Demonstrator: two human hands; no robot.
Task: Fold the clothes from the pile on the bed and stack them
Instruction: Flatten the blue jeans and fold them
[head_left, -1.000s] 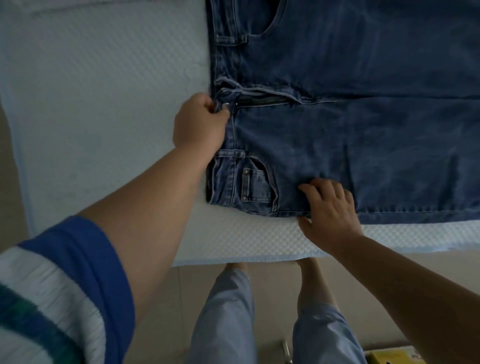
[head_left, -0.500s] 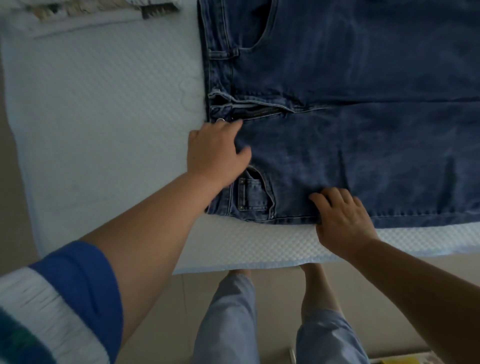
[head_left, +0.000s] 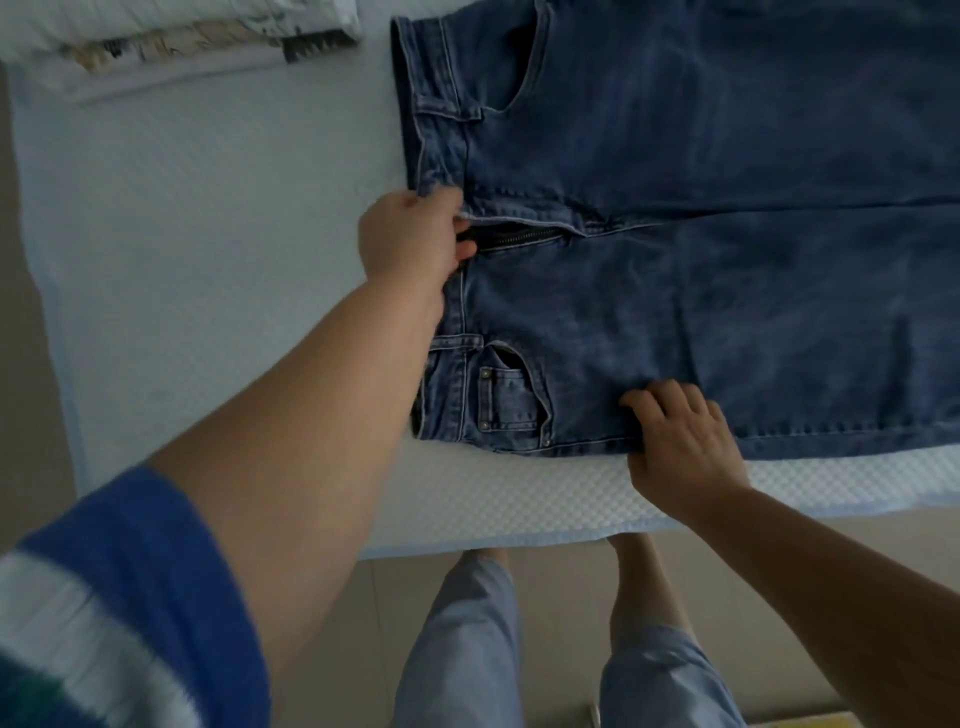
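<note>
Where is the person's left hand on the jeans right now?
In the head view, the left hand is left of centre, gripping the waistband of the jeans at the open zipper, above the small front pocket.

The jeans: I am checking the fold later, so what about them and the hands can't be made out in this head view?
- jeans: the legs run past the right and top edges, so their length and hems are unseen.
- left hand: grips the waistband at the fly and hides the button.
- right hand: its thumb lies under the near side seam, out of sight.
- folded clothes: cut by the top edge, the count unclear.
</note>
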